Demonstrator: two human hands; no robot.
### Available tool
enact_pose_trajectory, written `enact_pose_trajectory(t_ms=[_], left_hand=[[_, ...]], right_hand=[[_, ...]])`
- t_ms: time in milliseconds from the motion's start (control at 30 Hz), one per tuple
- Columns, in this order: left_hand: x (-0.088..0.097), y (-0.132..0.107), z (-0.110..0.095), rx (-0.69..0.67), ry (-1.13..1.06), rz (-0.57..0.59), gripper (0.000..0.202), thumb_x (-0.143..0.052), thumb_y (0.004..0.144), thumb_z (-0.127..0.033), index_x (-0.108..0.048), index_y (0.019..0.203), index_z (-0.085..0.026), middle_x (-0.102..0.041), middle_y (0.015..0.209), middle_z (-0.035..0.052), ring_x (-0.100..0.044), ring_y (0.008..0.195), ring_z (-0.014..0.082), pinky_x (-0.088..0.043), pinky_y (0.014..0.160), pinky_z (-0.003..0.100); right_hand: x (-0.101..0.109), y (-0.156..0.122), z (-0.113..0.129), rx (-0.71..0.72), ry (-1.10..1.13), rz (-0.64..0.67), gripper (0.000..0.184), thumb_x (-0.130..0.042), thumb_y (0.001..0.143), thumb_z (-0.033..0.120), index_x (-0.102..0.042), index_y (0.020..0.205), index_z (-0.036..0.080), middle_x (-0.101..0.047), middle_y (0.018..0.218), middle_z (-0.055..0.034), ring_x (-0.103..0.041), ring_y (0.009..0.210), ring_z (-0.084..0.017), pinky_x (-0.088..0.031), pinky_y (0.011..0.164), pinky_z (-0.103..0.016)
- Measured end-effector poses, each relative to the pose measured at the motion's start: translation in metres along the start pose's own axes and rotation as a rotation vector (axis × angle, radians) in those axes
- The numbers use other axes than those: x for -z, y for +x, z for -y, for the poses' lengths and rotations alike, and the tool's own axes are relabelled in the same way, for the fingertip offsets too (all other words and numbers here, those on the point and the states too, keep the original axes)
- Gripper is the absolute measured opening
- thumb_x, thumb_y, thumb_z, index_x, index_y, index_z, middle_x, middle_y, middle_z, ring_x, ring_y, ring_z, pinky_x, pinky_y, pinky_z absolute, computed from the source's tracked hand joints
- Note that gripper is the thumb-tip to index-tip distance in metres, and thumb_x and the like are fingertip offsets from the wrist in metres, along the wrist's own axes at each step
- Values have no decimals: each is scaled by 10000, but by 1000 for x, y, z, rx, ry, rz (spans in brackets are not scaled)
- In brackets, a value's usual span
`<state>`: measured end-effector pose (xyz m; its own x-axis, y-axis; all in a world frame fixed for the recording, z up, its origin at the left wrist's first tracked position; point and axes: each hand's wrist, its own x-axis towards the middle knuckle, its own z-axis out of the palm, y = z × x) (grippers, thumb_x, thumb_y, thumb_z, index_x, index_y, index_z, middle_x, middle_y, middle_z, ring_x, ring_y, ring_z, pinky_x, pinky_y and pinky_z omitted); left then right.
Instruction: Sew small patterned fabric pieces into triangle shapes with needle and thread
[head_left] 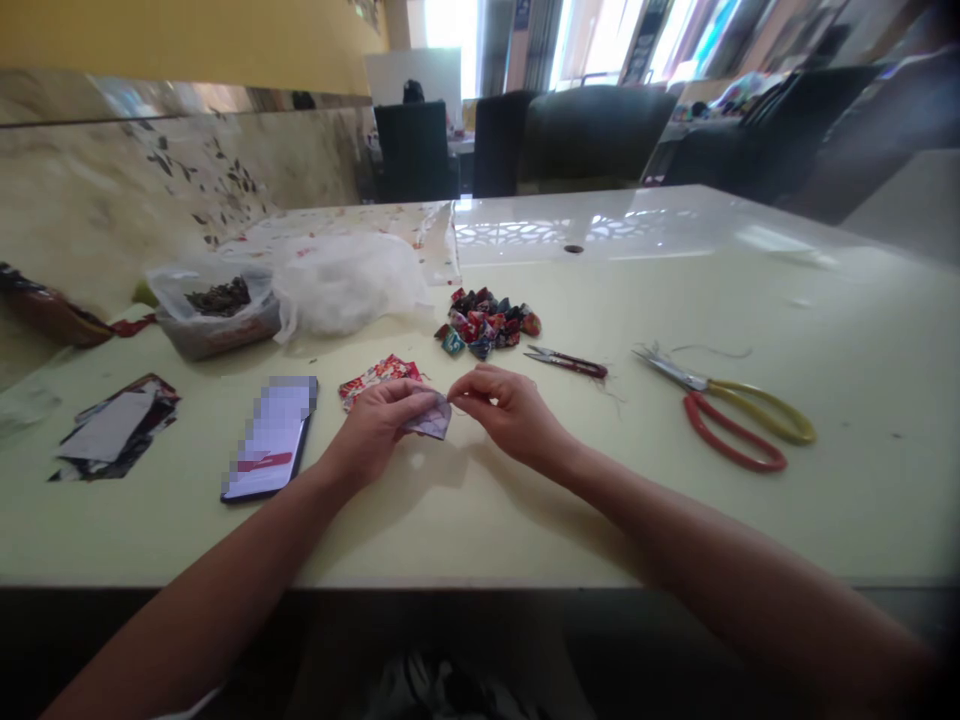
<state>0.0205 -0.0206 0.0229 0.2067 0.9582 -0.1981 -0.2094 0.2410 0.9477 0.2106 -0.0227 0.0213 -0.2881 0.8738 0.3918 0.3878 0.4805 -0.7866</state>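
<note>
Cloth (433, 421), one piece, between left hand (382, 412) and right hand (504, 405), left pinching its left side, right closed in a pinch at its right edge, hold unclear, one phone (274, 435) left of cloth, one snips (571, 363), one scissors (701, 384) right of cloth.

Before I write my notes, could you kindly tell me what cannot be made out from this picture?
In the head view:
Phone: its display is too pixelated to read.
Grey patch: partly covered by the left hand.
Red cloth: lower part hidden behind the left hand.
Right hand: anything it may pinch is too small to tell.
Brown object: blurred and cut off by the left edge.
</note>
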Motion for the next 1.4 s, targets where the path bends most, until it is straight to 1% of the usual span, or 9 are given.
enact_pose_trajectory(t_ms=[267, 500, 700, 867, 1000, 1167, 1267, 1400], left_hand=[[3, 2, 2, 14, -49, 41, 230, -893, 622, -283, -745, 735, -148, -691, 679, 8, -596, 587, 89, -479, 586, 202], [2, 2, 1, 23, -86, 32, 217, -884, 609, -253, -738, 728, -145, -696, 679, 17, -602, 578, 98, -482, 577, 212], [2, 3, 2, 36, -129, 42, 209, -883, 604, -235, -744, 728, -142, -703, 685, 21, -611, 586, 92, -489, 578, 197], [2, 3, 3, 59, -141, 47, 198, -869, 611, -228, -741, 738, -145, -702, 682, 17, -613, 577, 96, -496, 579, 207], [4, 4, 5, 47, -139, 62, 191, -862, 629, -233, -742, 750, -147, -711, 702, 20, -628, 602, 99, -505, 607, 211], [4, 3, 5, 42, -140, 59, 191, -865, 629, -239, -746, 748, -148, -714, 705, 20, -628, 606, 101, -506, 604, 211], [4, 3, 4, 40, -152, 77, 190, -870, 627, -235, -750, 746, -148, -714, 699, 19, -626, 601, 95, -501, 591, 200], [4, 3, 4, 41, -156, 83, 183, -871, 633, -229, -753, 745, -145, -716, 697, 22, -629, 601, 90, -499, 594, 189]], right_hand=[[1, 1, -5, -9, 129, 30, 148, -629, 883, 176, -777, 892, 169, -631, 783, -15, -587, 728, -107, -457, 717, -238], [2, 2, -6, -26, 184, 44, 146, -643, 873, 208, -787, 898, 197, -645, 798, -13, -589, 727, -108, -472, 726, -246], [2, 3, -7, -31, 244, 42, 141, -651, 858, 208, -788, 887, 195, -656, 803, -13, -600, 750, -112, -480, 760, -257], [2, 3, -8, -41, 290, 46, 132, -661, 846, 209, -787, 881, 197, -671, 809, -14, -603, 760, -114, -485, 778, -262], [2, 3, -9, -57, 324, 48, 138, -665, 840, 222, -794, 883, 196, -678, 823, -21, -605, 766, -118, -490, 791, -270], [2, 3, -8, -83, 369, 58, 140, -671, 829, 217, -802, 877, 203, -683, 830, -21, -601, 771, -118, -489, 794, -273], [2, 3, -9, -89, 401, 65, 135, -675, 821, 215, -803, 866, 205, -675, 818, -13, -593, 757, -110, -483, 783, -266], [1, 3, -10, -81, 387, 71, 130, -673, 829, 232, -793, 867, 198, -680, 836, -18, -592, 755, -109, -478, 766, -266]])
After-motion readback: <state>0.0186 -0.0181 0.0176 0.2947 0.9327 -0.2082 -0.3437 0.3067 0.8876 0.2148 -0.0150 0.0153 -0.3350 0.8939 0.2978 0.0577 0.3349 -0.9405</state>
